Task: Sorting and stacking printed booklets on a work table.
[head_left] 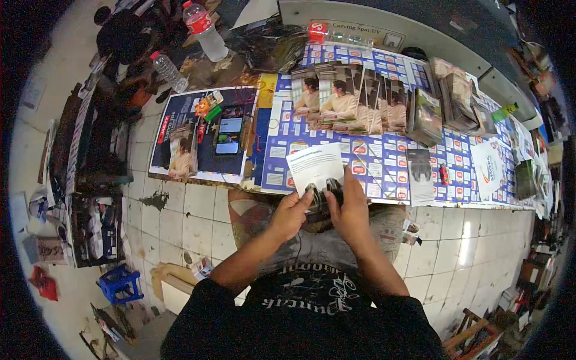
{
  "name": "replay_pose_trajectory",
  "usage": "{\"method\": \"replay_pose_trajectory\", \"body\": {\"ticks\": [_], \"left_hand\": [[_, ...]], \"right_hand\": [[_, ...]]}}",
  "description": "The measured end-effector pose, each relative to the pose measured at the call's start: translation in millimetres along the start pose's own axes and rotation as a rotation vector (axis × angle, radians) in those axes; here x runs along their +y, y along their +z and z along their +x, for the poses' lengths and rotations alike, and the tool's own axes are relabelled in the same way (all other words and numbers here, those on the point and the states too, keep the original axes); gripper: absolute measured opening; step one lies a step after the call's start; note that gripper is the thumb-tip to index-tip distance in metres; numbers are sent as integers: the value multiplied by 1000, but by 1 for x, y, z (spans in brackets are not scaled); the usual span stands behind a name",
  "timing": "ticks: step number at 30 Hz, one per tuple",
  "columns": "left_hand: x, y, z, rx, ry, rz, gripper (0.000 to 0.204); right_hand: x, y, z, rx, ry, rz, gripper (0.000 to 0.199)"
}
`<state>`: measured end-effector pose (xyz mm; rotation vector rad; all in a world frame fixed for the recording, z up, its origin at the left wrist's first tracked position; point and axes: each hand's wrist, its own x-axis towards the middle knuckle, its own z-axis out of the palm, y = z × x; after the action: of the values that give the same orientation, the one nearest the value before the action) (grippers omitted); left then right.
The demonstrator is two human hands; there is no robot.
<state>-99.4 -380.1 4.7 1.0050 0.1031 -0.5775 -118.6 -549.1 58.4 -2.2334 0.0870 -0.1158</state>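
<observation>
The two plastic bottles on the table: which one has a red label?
The larger bottle at the far edge, with a red cap and red label. The smaller bottle, nearer the person, also has a red cap but is clear, with no label visible.

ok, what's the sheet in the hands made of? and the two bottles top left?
Printed sheet: looks like thin paper or light card, white back, dark print at its lower edge; it stands flat between left hand and right hand. Bottles: clear plastic by the look, see-through walls, red caps; the larger has a red label.

Bright, sharp centre; dark warped rim
</observation>
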Motion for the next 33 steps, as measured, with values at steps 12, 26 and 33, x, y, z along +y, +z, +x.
{"method": "replay_pose_trajectory", "body": {"ticks": [12, 26, 33], "left_hand": [[35, -8, -17, -228, -98, -622, 63], [25, -57, 73, 480, 297, 1035, 46], [1, -47, 90, 410, 775, 1995, 48]], "right_hand": [[4, 11, 7, -138, 138, 727, 28], [97, 29, 64, 145, 57, -27, 25], [77, 31, 68, 125, 150, -121, 22]]}}
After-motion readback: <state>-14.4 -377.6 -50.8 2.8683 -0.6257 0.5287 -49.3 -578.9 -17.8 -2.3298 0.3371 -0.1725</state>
